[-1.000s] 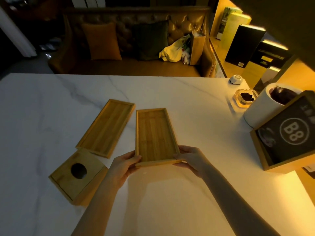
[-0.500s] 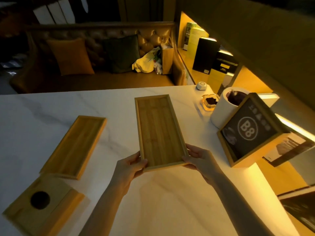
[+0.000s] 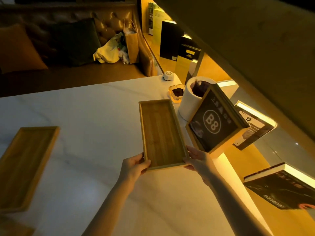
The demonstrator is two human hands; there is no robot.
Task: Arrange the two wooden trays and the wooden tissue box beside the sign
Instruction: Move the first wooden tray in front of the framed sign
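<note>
A long wooden tray (image 3: 162,133) is held by its near end, my left hand (image 3: 135,166) on its left corner and my right hand (image 3: 198,158) on its right corner. Its right edge runs close beside the wood-framed black sign marked B8 (image 3: 214,123) at the table's right side. A second wooden tray (image 3: 23,164) lies flat at the far left of the white marble table (image 3: 95,120). Only a dark corner of the wooden tissue box (image 3: 12,229) shows at the bottom left edge.
Behind the sign stand a white cylindrical pot (image 3: 190,99), a glass ashtray (image 3: 177,92) and a small white device (image 3: 167,75). Books (image 3: 283,188) lie on a lit shelf past the table's right edge. A leather sofa (image 3: 68,34) with cushions stands beyond the far edge.
Both hands have carried the tray to the right, from the table's middle to right beside the sign. The view has swung right, so the other tray and tissue box slid toward the left edge.
</note>
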